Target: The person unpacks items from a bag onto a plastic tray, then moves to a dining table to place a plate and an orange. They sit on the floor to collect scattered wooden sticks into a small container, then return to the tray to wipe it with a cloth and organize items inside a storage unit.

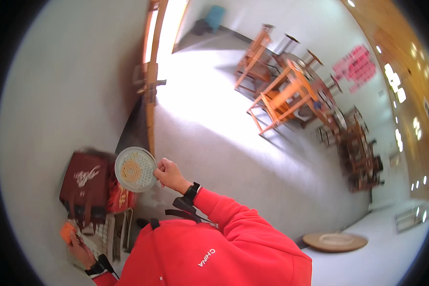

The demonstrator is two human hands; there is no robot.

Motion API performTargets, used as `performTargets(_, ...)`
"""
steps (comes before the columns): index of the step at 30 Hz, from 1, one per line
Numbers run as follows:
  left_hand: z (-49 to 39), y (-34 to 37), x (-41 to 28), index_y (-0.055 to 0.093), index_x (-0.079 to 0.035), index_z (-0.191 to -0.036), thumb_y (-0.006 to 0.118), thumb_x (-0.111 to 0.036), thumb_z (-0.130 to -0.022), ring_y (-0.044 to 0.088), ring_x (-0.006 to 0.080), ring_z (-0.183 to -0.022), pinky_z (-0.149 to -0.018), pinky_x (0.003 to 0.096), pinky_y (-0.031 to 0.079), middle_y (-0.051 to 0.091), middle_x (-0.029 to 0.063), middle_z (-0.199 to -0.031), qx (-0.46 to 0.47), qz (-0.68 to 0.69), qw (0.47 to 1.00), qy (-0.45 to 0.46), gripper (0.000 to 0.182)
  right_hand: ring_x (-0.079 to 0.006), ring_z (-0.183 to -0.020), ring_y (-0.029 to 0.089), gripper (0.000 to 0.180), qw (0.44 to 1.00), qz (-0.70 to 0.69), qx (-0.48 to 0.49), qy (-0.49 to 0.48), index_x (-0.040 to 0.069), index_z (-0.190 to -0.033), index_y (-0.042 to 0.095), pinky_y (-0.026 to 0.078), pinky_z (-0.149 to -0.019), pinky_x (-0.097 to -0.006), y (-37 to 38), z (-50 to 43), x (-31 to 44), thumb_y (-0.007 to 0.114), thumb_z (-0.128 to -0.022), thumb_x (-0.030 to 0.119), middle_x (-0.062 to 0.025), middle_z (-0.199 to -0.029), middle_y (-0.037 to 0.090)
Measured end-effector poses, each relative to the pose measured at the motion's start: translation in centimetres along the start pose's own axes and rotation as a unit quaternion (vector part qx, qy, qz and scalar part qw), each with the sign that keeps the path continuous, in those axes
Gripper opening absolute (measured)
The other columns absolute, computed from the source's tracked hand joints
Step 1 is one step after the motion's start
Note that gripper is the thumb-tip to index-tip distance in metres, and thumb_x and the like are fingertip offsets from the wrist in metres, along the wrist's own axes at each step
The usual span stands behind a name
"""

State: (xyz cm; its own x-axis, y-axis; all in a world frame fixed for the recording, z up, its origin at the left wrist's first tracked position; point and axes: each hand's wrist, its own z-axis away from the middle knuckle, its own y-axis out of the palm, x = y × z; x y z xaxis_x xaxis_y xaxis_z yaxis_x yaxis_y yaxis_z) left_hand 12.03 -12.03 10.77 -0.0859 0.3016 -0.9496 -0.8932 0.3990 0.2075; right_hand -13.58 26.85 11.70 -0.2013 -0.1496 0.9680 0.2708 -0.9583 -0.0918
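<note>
My right hand (168, 174) pinches the rim of a round, pale perforated tray (145, 159). A tan spiral coil (131, 171) lies on that tray. At the lower left, my left hand (80, 250) is closed around a small orange object (67, 231), whose kind I cannot tell. Just above this hand are a dark red bag (84, 178) with pale writing and straps, and a bright red bag (121, 196) beside it. The tray partly covers the bright red bag.
A wooden door (152, 89) stands open at the upper left, with strong light on the floor. Wooden high chairs (282, 98) and tables with seats line the far wall. A round brown tabletop (334, 242) is at the lower right.
</note>
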Motion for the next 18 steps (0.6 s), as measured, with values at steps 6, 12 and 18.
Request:
performTargets(6, 5.7, 14.8, 6.0, 0.061, -0.007, -0.108, 0.067, -0.017, -0.095, 0.046, 0.0042, -0.06, -0.052, 0.0213, 0.037, 0.061, -0.003, -0.087, 0.234, -0.03, 0.972, 0.019, 0.018, -0.0143, -0.046, 0.057, 0.019, 0.989, -0.022, -0.143, -0.01, 0.0, -0.086, 0.052, 0.047, -0.041, -0.0308, -17.4, 6.8, -2.9, 0.064, -0.084, 0.014, -0.008, -0.062, 0.058)
performTargets(12, 16.7, 29.9, 11.0, 0.063, -0.01, -0.112, 0.069, -0.015, -0.092, 0.046, 0.0021, -0.057, -0.049, 0.0174, 0.036, 0.064, -0.0037, -0.09, 0.421, -0.049, 0.902, -0.086, 0.022, -0.0136, -0.05, 0.059, 0.021, 0.947, -0.004, -0.321, 0.025, -0.003, -0.094, 0.054, 0.049, -0.042, -0.0292, -31.6, 16.3, -7.6, 0.064, -0.085, 0.014, -0.0102, -0.069, 0.063)
performTargets(18, 27.5, 41.7, 14.0, 0.066, -0.009, -0.114, 0.071, -0.015, -0.089, 0.047, 0.0019, -0.06, -0.051, 0.0185, 0.036, 0.062, -0.005, -0.087, 0.572, -0.148, 0.791, -0.161, 0.026, -0.0158, -0.051, 0.061, 0.023, 0.858, -0.038, -0.508, 0.059, -0.003, -0.088, 0.056, 0.048, -0.044, -0.0304, -40.5, 26.2, -12.0, 0.068, -0.083, 0.016, -0.01, -0.069, 0.063)
